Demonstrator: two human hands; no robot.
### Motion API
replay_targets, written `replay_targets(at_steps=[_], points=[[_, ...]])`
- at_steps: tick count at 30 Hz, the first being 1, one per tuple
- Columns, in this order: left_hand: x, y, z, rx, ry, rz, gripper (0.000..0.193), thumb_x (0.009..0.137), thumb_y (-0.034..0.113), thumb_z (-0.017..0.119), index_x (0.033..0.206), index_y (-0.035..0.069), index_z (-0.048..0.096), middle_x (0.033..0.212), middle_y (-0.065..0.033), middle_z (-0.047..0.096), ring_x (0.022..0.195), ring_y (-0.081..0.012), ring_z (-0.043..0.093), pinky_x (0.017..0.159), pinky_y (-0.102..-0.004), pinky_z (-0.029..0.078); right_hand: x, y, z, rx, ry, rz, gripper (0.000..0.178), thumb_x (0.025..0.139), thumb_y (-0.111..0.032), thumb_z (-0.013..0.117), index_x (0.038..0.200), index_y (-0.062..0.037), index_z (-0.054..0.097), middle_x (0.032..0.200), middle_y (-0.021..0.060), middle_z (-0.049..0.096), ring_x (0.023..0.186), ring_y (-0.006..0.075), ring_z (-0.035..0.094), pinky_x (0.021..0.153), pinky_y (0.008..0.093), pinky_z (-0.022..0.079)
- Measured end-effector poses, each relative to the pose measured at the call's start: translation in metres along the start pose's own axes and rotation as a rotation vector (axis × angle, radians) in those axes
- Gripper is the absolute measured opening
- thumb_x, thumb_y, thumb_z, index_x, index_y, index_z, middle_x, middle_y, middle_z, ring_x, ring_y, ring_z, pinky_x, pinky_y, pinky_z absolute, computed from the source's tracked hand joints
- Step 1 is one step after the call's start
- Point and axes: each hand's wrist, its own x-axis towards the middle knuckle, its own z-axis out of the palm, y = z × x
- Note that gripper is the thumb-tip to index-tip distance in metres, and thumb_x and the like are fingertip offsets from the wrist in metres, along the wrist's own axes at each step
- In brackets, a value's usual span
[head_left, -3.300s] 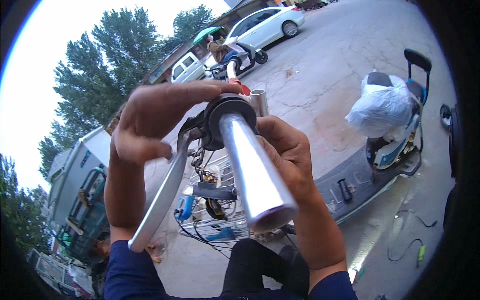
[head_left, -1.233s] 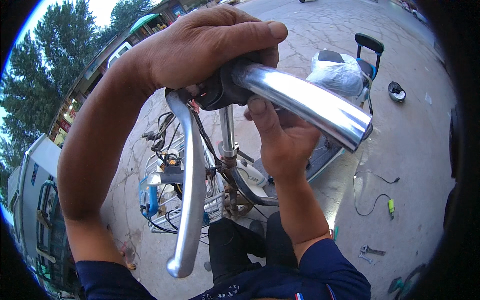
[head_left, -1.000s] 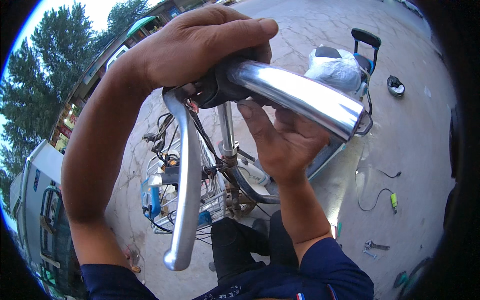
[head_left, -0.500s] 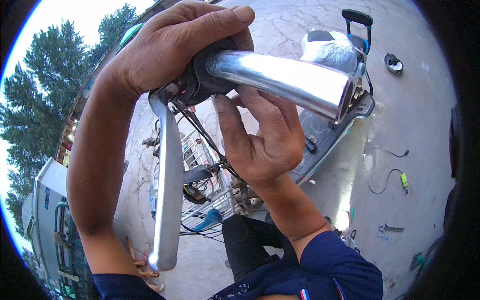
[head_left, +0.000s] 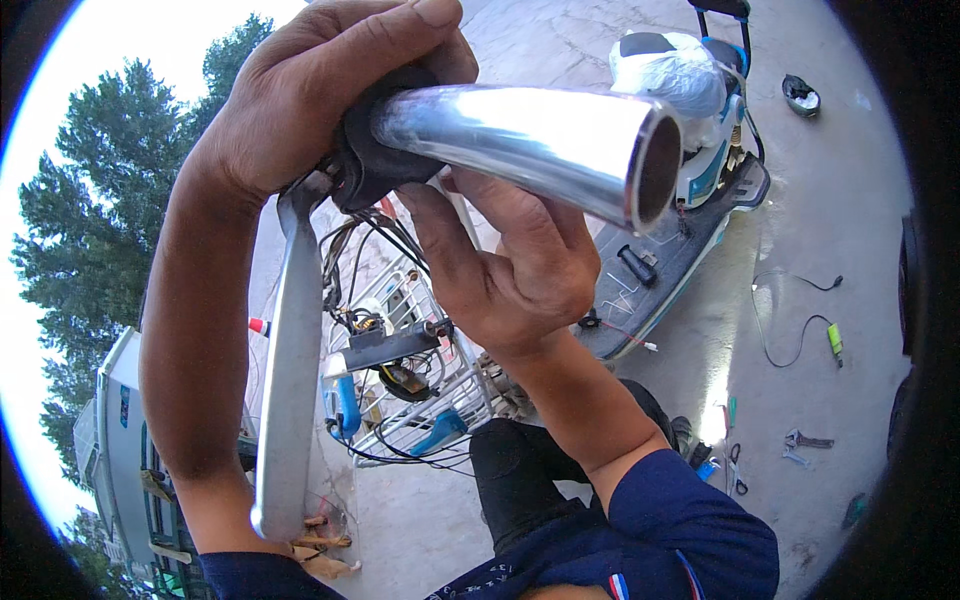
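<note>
A shiny chrome handlebar tube point(head_left: 520, 145) stretches across the upper middle, its open end facing right. Around its left part sits a black brake lever housing point(head_left: 385, 165), from which a long silver brake lever point(head_left: 290, 390) hangs down. My left hand point(head_left: 335, 85) is wrapped over the housing from above, thumb lying along the top. From below, my right hand point(head_left: 515, 265) holds its curled fingers against the housing's underside. The right fingertips are partly hidden behind the tube. Black cables point(head_left: 385, 235) run down from behind the housing.
Below stands a white wire basket point(head_left: 405, 300) with wiring and blue parts. A scooter footboard point(head_left: 640, 280) at right carries a black grip point(head_left: 636, 266) and hex keys. On the ground lie a wrench point(head_left: 808, 440), scissors point(head_left: 737, 470), a corded green tool point(head_left: 835, 343) and a helmet point(head_left: 801, 96).
The tube, housing and both hands sit slightly further left in the view, and the tube's open end faces me more. The background has shifted too. Both hands keep their hold.
</note>
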Motion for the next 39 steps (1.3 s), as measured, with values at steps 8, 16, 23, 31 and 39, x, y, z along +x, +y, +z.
replay_targets(at_steps=[8,16,23,31,39], points=[[0.003,0.024,0.001,-0.127,-0.013,-0.268,0.041,0.099,0.021,0.054,0.138,0.009,0.05,0.092,-0.0111,0.06,0.087,-0.024,0.06,0.078,-0.0357,0.051,-0.006,0.0,-0.002,0.229,0.022,0.206,0.037,0.079,-0.003,0.077,0.114,0.0009,0.065,0.099,0.0159,0.067,0.085,0.0231,0.068,0.069,0.0311,0.056],[0.016,0.01,0.007,-0.718,0.066,-0.54,0.051,0.104,0.028,0.033,0.07,0.002,0.06,0.071,-0.0123,0.053,0.065,-0.0184,0.048,0.059,-0.0283,0.04,0.004,0.001,-0.009,1.115,-0.075,1.032,0.029,0.09,-0.018,0.073,0.104,0.0057,0.065,0.091,0.0118,0.071,0.081,0.012,0.067,0.07,0.0236,0.054],[0.012,0.012,0.008,-0.715,0.113,-0.55,0.049,0.103,0.027,0.036,0.073,0.001,0.066,0.065,-0.0111,0.06,0.061,-0.0209,0.047,0.059,-0.0323,0.042,0.006,0.006,-0.006,1.286,-0.208,1.019,0.03,0.092,-0.023,0.069,0.105,0.0044,0.065,0.084,0.0076,0.068,0.073,0.0087,0.063,0.063,0.0223,0.051],[0.012,0.0,-0.01,-0.681,-0.191,-0.488,0.049,0.099,0.053,0.041,0.089,0.01,0.063,0.084,-0.0068,0.05,0.074,-0.0159,0.047,0.058,-0.0248,0.044,0.001,0.012,-0.006,1.208,-0.256,0.906,0.029,0.094,-0.015,0.066,0.11,0.0073,0.059,0.096,0.0149,0.067,0.086,0.0154,0.066,0.078,0.0286,0.055],[-0.001,0.026,-0.022,-0.593,-0.088,-0.59,0.041,0.102,0.046,0.042,0.116,0.011,0.06,0.101,-0.009,0.048,0.093,-0.0203,0.046,0.078,-0.0362,0.048,-0.003,0.002,0.005,1.165,-0.101,0.888,0.02,0.088,-0.013,0.071,0.096,0.0039,0.063,0.082,0.014,0.067,0.072,0.0172,0.067,0.063,0.0295,0.053]])
